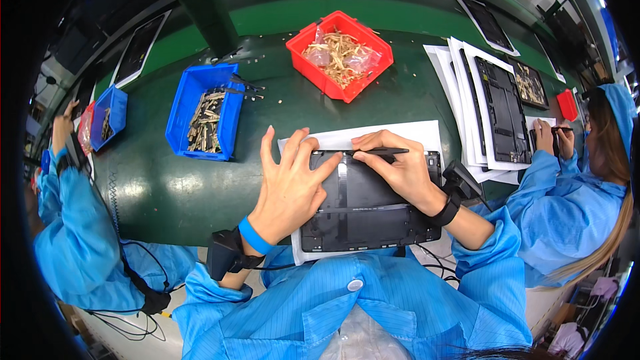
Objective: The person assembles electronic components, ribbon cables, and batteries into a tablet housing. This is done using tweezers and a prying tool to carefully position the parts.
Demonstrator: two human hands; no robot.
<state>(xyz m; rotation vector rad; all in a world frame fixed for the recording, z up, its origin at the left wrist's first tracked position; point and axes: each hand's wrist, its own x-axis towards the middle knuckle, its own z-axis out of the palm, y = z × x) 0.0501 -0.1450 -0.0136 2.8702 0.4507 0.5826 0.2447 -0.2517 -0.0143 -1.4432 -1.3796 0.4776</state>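
Observation:
A black tablet-like panel [363, 190] lies in front of me on a white sheet [427, 135], with a thin strip running across its middle. My right hand [407, 170] pinches a slim black tool, which looks like tweezers [388, 151], over the panel's far edge. The tool's tip points left, near my left index fingertip. My left hand [290, 183] rests on the panel's left side with fingers spread, its index fingertip touching the far edge. Nothing shows in its grasp. Any small part at the tool's tip is too small to make out.
A blue bin [175, 120] of small strips stands at left, dark tools [248, 85] across its rim. Beyond the panel sits a red bin [373, 77] of tan scraps. Panels and sheets are stacked [497, 110] at right. Co-workers in blue [573, 200] sit on both sides.

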